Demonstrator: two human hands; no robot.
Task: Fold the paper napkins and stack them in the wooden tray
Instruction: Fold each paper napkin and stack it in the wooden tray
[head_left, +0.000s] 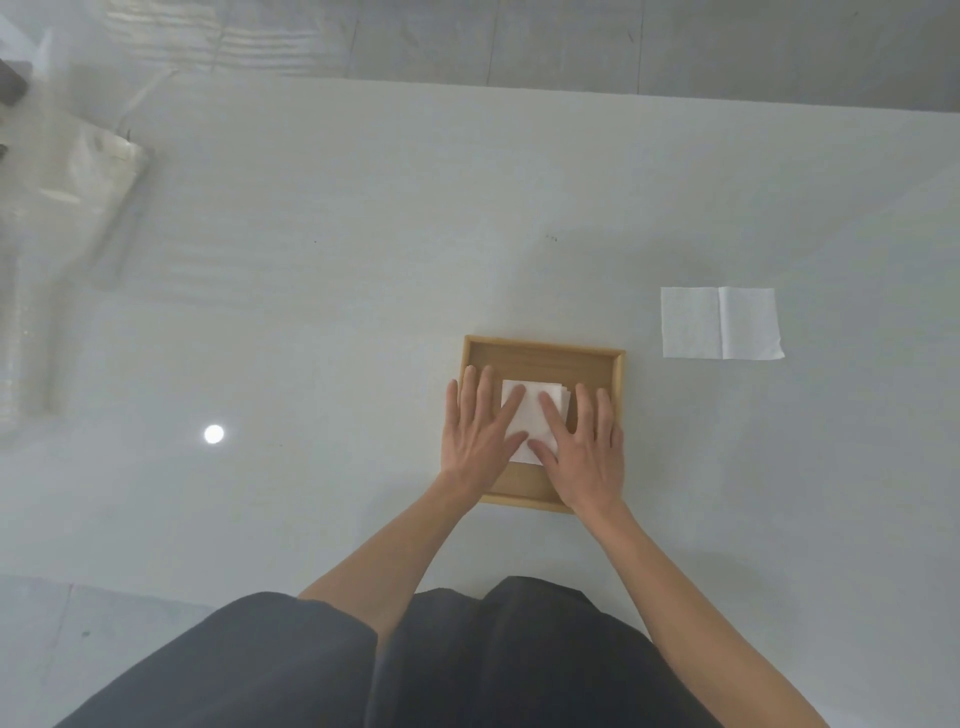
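Pressing: both hands lie flat, fingers spread, on the small stack of folded white paper napkins (532, 415) inside the shallow rectangular wooden tray (540, 349).
Left hand (480, 434): open, palm down, gripping nothing, fingertips on the stack's left side.
Right hand (584, 447): open, palm down, fingers on the right side.
Stack: sits mid-tray; lower layers peek out at the right edge.
Remaining: one unfolded white napkin (721, 323) lies on the pale grey tabletop (337, 286), well right of the tray.
Advice: press evenly, nudge edges square before lifting off.
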